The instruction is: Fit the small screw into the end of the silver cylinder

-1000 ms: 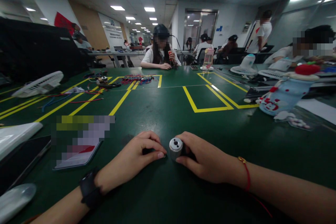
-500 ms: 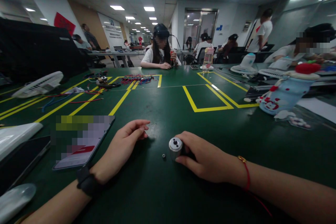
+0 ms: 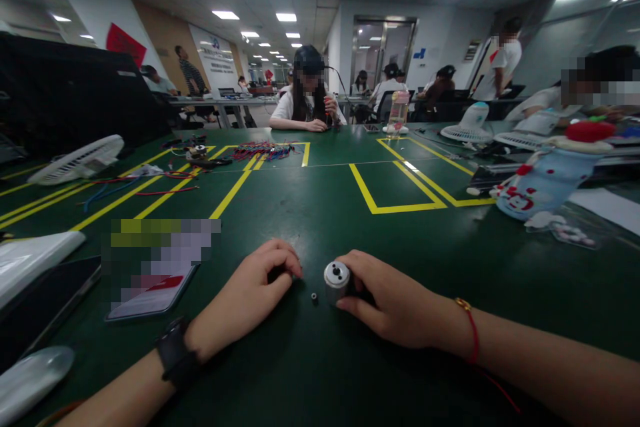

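Observation:
My right hand (image 3: 383, 297) is wrapped round a silver cylindrical motor (image 3: 337, 274), which stands upright on the green table. Its round top face has dark holes in it; the far side of its body is hidden behind my fingers. A tiny metal ring-like part (image 3: 314, 297) lies on the table just left of the motor. My left hand (image 3: 260, 283) hovers close to that part, fingers bent and thumb apart from them, with nothing visible in its grasp.
A phone (image 3: 150, 293) and a white mouse (image 3: 35, 380) lie on the left. Wires (image 3: 265, 151) are heaped farther back, near a white fan (image 3: 80, 159). A blue cup (image 3: 550, 180) stands right, beside a plastic bag (image 3: 570, 230). A person (image 3: 305, 107) sits opposite.
My left hand has moved right and slightly down toward the tiny metal part, its fingers curling more. My right hand keeps its hold on the motor.

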A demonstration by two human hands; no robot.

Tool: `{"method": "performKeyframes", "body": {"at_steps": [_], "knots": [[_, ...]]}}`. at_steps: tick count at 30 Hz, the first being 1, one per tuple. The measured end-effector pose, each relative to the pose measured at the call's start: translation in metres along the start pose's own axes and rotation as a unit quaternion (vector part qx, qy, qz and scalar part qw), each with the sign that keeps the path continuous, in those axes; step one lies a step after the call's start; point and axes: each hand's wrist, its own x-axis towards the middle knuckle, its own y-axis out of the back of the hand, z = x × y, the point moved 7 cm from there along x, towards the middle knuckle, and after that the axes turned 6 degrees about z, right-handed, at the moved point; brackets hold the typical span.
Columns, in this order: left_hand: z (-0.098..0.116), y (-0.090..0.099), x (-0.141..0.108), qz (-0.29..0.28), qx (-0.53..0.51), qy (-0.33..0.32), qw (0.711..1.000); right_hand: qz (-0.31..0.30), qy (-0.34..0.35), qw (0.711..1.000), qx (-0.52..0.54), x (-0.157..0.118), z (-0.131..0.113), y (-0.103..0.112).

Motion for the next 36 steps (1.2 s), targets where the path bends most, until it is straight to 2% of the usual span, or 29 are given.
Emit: {"method": "performKeyframes", "body": {"at_steps": [11,21,25,31,36], "knots": [[0.020,-0.009,-0.008,-0.070,0.036,-0.053,0.996,0.006,0.009,1.000,0.011,0.000,-0.002,0.001],[0.020,-0.013,-0.007,-0.071,0.043,-0.069,0.994,0.002,0.002,1.000,0.006,0.001,-0.001,0.000],[0.024,-0.005,-0.002,-0.043,0.012,-0.060,0.997,0.003,0.001,1.000,0.002,0.000,-0.001,0.000],[0.044,0.014,0.007,0.070,-0.012,-0.069,0.995,0.007,0.003,1.000,0.003,0.001,-0.001,0.001],[0.057,0.005,0.008,0.044,0.004,-0.088,0.995,0.015,0.014,1.000,0.005,0.001,-0.002,0.001]]}}
